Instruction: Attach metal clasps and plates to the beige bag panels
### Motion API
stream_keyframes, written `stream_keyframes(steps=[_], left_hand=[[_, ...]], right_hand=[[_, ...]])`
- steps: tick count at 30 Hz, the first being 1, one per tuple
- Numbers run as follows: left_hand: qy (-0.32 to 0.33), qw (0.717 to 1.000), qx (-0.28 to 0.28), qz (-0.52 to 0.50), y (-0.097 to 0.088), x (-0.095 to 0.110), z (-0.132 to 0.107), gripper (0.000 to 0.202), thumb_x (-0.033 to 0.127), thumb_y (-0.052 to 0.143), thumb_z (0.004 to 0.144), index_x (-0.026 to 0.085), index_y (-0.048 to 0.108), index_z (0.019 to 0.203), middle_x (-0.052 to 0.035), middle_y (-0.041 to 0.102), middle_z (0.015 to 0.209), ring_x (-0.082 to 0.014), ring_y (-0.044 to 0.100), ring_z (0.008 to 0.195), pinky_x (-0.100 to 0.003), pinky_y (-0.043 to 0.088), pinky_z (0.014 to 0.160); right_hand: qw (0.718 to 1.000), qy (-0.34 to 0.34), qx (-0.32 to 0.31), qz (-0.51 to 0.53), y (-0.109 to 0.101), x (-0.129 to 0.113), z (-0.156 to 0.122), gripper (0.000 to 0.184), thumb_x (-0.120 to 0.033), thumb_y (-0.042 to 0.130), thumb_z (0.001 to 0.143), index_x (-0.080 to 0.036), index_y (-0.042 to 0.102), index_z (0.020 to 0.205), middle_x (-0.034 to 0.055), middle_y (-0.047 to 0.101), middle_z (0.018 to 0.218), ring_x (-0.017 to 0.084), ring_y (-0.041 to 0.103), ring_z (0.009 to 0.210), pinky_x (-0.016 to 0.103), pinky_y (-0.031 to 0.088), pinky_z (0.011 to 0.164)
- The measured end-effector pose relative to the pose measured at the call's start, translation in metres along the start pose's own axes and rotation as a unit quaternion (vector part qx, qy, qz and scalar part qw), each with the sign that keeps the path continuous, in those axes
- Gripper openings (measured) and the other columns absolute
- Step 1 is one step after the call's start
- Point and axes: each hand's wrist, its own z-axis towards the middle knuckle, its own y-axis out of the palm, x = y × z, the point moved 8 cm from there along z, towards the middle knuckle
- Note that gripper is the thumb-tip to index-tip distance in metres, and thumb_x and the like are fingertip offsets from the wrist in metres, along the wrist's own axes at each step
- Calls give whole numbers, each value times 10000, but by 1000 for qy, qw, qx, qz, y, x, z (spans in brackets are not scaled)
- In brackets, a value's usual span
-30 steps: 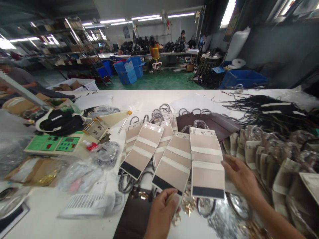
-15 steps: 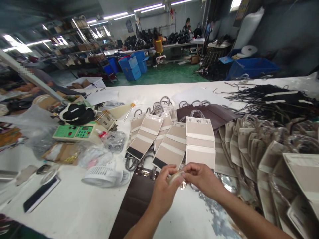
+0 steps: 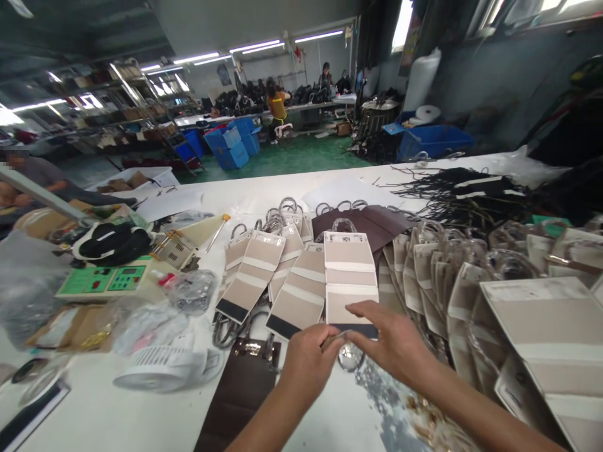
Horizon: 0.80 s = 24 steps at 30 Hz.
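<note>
My left hand (image 3: pixel 308 358) is closed, pinching a small thin strip (image 3: pixel 336 338) between thumb and fingers; its exact kind is not clear. My right hand (image 3: pixel 393 339) has its fingers stretched out and apart, its thumb touching or very near the strip's right end. Just beneath the hands lies a shiny, film-wrapped loop (image 3: pixel 351 356). Behind them a beige bag panel (image 3: pixel 351 276) with pale bands and a dark lower edge lies flat. Left of my left hand is a dark brown bag piece (image 3: pixel 240 389) with gold metal fittings.
More beige bag pieces (image 3: pixel 252 270) spread across the white table (image 3: pixel 155 420), with a dense row (image 3: pixel 466 301) on the right. At left are a white fan (image 3: pixel 160 367), a green-panelled machine (image 3: pixel 101 279) and a screwdriver (image 3: pixel 217 233). Black cords (image 3: pixel 471 194) lie at the back right.
The view has turned to the right. My right hand's fingers have opened out from a pinch. The gold metal piece that showed between my hands is no longer visible. My left hand keeps its pinch.
</note>
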Motion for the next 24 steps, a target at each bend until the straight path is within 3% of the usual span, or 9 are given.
stream_keyframes(steps=[4, 8, 11, 14, 16, 18, 21, 24], left_hand=[[68, 993, -15, 93, 6, -2, 27, 239, 299, 602, 991, 218, 761, 831, -42, 754, 805, -196, 692, 748, -289, 425, 683], [159, 973, -16, 167, 8, 2, 58, 293, 269, 487, 1051, 219, 732, 898, -73, 739, 818, -204, 687, 738, -311, 427, 677], [207, 961, 20, 184, 13, 4, 83, 345, 217, 412, 1067, 216, 710, 893, -83, 711, 786, -201, 666, 711, -316, 407, 645], [228, 964, 35, 135, 31, -5, 107, 332, 213, 426, 1064, 218, 714, 898, -72, 701, 772, -203, 660, 718, -317, 405, 653], [197, 978, 21, 67, 49, -23, 125, 267, 224, 481, 1047, 226, 716, 918, -55, 726, 821, -200, 676, 767, -309, 427, 699], [117, 993, 12, 0, 64, -52, 143, 200, 248, 531, 1025, 229, 711, 938, -35, 743, 866, -195, 685, 801, -302, 442, 737], [3, 999, 3, -42, 80, -96, 162, 186, 294, 532, 1013, 224, 704, 992, -27, 743, 883, -199, 684, 814, -306, 445, 743], [-25, 999, -9, -46, 88, -117, 169, 190, 236, 559, 951, 224, 694, 1085, -29, 750, 952, -205, 689, 849, -313, 456, 776]], right_hand=[[990, -87, -82, -71, 11, -4, 23, 141, -239, 617, 995, -262, 756, 999, 51, 780, 973, 225, 710, 915, 337, 504, 838], [988, -55, -87, -117, 18, 17, 50, 143, -208, 604, 962, -244, 710, 873, 15, 748, 840, 208, 674, 808, 337, 458, 785], [994, 0, -60, -90, 12, 60, 79, 141, -234, 602, 939, -240, 693, 831, 2, 734, 805, 177, 641, 745, 310, 439, 735], [991, 131, 31, -5, -14, 140, 123, 204, -358, 587, 928, -210, 695, 837, 39, 736, 809, 181, 637, 736, 307, 460, 704], [967, 226, 60, 97, -23, 199, 155, 336, -503, 604, 885, -182, 701, 867, 51, 718, 744, 187, 628, 688, 305, 478, 658], [962, 244, 61, 107, -25, 240, 188, 390, -546, 623, 833, -168, 711, 874, 34, 685, 686, 174, 589, 630, 294, 460, 608], [967, 236, 59, 75, -17, 275, 222, 324, -483, 662, 782, -169, 735, 813, 18, 673, 664, 162, 560, 629, 283, 431, 610], [969, 236, 66, 41, -6, 293, 231, 239, -399, 674, 762, -171, 747, 758, 34, 716, 722, 179, 591, 700, 292, 432, 669]])
